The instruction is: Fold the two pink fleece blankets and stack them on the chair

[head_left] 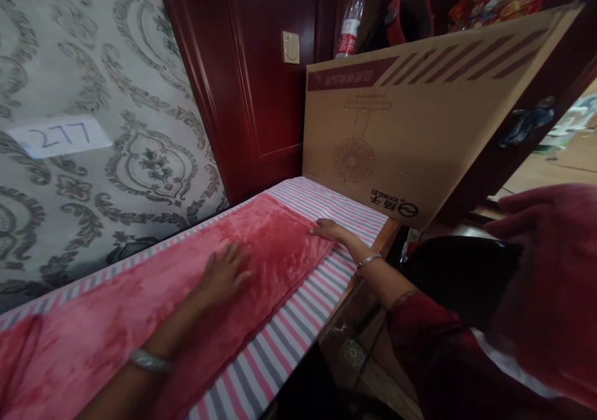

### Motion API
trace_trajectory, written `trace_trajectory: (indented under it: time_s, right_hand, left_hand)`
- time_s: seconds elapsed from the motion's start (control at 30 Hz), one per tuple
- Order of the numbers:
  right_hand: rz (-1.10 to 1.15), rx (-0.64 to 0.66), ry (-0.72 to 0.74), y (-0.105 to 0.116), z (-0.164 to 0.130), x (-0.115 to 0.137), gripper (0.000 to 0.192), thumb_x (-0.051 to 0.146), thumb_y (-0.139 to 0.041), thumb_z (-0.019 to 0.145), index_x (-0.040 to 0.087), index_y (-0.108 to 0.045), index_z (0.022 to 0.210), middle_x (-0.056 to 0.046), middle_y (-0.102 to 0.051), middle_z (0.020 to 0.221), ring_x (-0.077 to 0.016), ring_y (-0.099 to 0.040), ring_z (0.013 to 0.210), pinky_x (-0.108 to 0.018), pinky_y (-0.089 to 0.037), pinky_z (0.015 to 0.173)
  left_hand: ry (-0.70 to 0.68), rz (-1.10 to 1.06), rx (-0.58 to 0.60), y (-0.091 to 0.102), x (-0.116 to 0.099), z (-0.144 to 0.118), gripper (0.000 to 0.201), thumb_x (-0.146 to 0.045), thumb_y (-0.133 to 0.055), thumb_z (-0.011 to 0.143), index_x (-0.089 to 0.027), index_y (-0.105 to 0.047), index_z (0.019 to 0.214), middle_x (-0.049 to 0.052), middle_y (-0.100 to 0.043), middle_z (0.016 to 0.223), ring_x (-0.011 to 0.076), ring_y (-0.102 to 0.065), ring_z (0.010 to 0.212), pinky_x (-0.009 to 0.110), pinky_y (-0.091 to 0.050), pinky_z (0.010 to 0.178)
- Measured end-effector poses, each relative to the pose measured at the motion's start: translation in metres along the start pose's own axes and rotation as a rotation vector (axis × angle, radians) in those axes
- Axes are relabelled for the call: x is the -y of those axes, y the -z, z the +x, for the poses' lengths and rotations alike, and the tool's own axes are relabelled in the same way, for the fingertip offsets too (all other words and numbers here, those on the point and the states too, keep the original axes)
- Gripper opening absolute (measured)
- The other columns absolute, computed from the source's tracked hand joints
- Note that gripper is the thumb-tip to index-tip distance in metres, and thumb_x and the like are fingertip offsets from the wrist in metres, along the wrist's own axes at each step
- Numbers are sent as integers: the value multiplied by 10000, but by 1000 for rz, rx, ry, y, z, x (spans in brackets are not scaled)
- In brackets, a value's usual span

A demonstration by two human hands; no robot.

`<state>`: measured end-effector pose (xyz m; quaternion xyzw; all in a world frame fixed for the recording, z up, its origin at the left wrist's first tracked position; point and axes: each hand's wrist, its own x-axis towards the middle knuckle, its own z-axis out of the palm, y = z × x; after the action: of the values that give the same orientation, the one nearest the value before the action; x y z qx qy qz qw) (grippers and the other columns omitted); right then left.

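A plush pink blanket (140,295) lies lengthwise on a striped pink, white and grey sheet (298,320) covering a narrow bed. My left hand (224,274) rests flat on the blanket, fingers spread, with a silver bangle on the wrist. My right hand (329,229) presses on the blanket's far corner at its edge, palm down, with a thin bracelet on the wrist. Neither hand holds anything.
A large cardboard fan box (420,127) leans at the bed's far end against a dark red wooden door (261,84). Patterned wallpaper with a paper label reading 277 (60,137) runs along the left. A water bottle (349,18) stands behind the box. Red fabric (555,283) fills the right foreground.
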<state>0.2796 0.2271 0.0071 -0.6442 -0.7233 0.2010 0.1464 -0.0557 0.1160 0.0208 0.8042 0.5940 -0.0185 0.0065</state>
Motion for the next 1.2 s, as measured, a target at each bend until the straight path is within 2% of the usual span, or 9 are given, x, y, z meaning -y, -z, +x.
trace_trajectory:
  time_s: [0.1,0.3,0.53,0.63,0.7,0.8,0.93,1.07,1.2]
  right_hand:
    - [28,1,-9,-4,-5,-7,306,378,-614,932,127,-700,1084,-111,-714,1104,-207,-645,966,-238,-439,785]
    - [147,23,-45,-9,-1,-16,238,373,-731,818,143,-724,875,-96,-731,944,-240,-652,909,-276,-459,773]
    - [485,-16,-31,-7,-12,-19,446,425,-773,738,156,-706,1087,-110,-736,1056,-234,-688,936,-310,-548,803]
    - [694,11,-30,-11,-30,-29,530,428,-792,701,160,-674,1142,-98,-742,971,-215,-696,794,-314,-572,677]
    - [983,25,-83,-19,-40,-34,603,390,-826,644,169,-645,1174,-64,-733,876,-193,-674,688,-297,-557,584]
    - [1351,-91,-161,-37,-51,-29,565,303,-840,582,196,-650,1103,-14,-712,792,-167,-645,623,-274,-547,568]
    - [1500,-297,-166,-60,-64,-10,364,327,-816,562,201,-653,862,-16,-695,724,-196,-642,619,-311,-552,584]
    - [1433,-334,-174,-62,-73,6,406,346,-818,503,204,-612,822,-10,-662,672,-200,-609,579,-333,-528,552]
    - [1349,-351,-216,-47,-72,22,361,337,-741,461,223,-544,741,14,-577,586,-175,-537,518,-323,-485,499]
  left_hand:
    - [-152,-35,-43,-17,-31,3,646,-482,-442,951,-264,-345,1551,98,-217,1658,349,-127,1531,622,-115,1191]
    - [-203,-48,-130,-41,-33,-8,609,-513,-471,945,-299,-421,1513,90,-267,1643,369,-168,1519,644,-119,1190]
    - [-193,-83,-86,-34,-34,-12,638,-533,-478,937,-295,-398,1524,98,-251,1646,374,-157,1520,665,-128,1185]
    - [-190,-110,-69,-31,-35,-15,648,-538,-477,936,-297,-385,1530,98,-245,1647,374,-150,1522,670,-124,1184]
    - [-190,-126,-71,-28,-37,-18,644,-538,-472,938,-299,-386,1530,94,-253,1645,374,-149,1522,671,-111,1186]
    - [-191,-165,-94,-27,-39,-22,646,-529,-500,926,-300,-401,1522,95,-278,1638,378,-161,1519,678,-103,1185]
    - [-207,-243,-154,-26,-38,-25,638,-489,-527,919,-272,-420,1510,108,-343,1612,332,-227,1510,619,-143,1210]
    - [-77,-196,-252,-14,-20,-32,556,-386,-457,960,-238,-445,1496,122,-413,1573,304,-313,1478,567,-183,1215]
    - [302,-42,-296,-4,24,-50,610,-386,-480,941,-217,-406,1522,171,-317,1614,401,-246,1489,655,-185,1161]
